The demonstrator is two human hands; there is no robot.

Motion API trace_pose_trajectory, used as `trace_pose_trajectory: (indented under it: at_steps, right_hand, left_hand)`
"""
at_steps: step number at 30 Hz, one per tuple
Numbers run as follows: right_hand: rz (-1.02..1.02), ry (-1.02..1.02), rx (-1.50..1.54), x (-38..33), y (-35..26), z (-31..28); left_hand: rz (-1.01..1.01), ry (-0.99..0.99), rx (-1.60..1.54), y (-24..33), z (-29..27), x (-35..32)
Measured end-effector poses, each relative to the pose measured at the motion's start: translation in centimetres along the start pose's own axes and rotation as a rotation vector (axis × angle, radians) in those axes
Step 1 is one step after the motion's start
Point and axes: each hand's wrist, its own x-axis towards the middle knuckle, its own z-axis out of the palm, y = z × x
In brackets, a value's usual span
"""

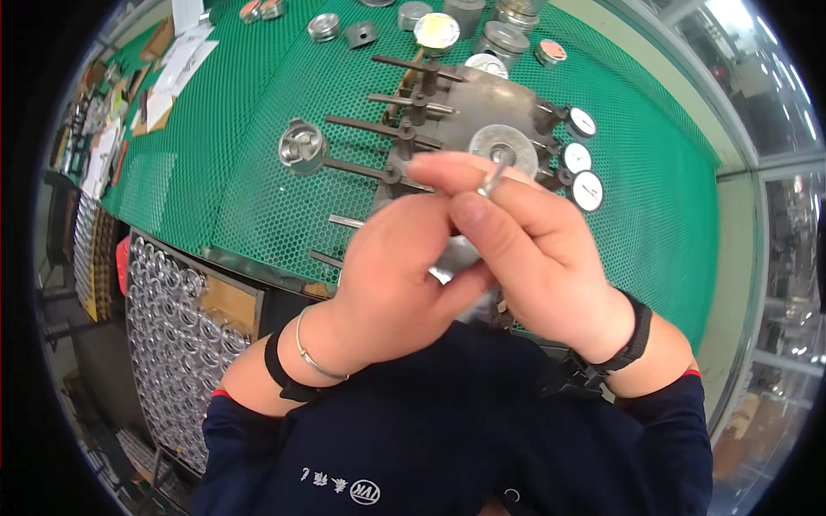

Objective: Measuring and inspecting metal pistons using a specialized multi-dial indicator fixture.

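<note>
Both my hands meet in front of my chest, over the near edge of a green-covered bench. My left hand (391, 271) is closed around a silvery metal part (458, 256); most of it is hidden by the fingers, so its kind does not show. A slim metal pin (494, 175) is pinched between thumb and fingers of my right hand (542, 249), its end slightly blurred. Just beyond the hands stands a metal measuring fixture (482, 103) with several rods. A round metal disc (503, 148) lies on it, partly covered by my right fingers.
Dial gauges (587, 191) stick out from the fixture's right side. One piston (303, 146) lies left of it; more metal pistons (503, 43) stand behind. Papers (182, 69) lie at the far left. Below the bench's left edge is a tray of shiny rings (176, 331).
</note>
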Motion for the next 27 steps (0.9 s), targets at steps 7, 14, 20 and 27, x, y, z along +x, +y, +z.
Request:
trace_pose_trajectory:
  at_steps: [7, 14, 20, 27]
  right_hand:
    - [-0.118, 0.020, -0.708, 5.9, 2.5, -2.5]
    - [0.869, -0.381, -1.383, 8.3, 5.1, -3.6]
    - [0.117, -0.611, -1.420, 5.7, 6.1, -6.1]
    - [0.561, -0.483, -1.384, 5.5, 7.0, -4.7]
  left_hand:
    - [-0.425, 0.300, -0.186, -6.6, -8.9, -0.9]
    - [-0.891, 0.039, -0.202, -19.4, -12.6, -4.3]
    - [-1.166, -0.111, -0.659, -23.8, -5.9, -4.1]
    - [-1.039, -0.030, -0.876, -25.6, -2.1, -3.9]
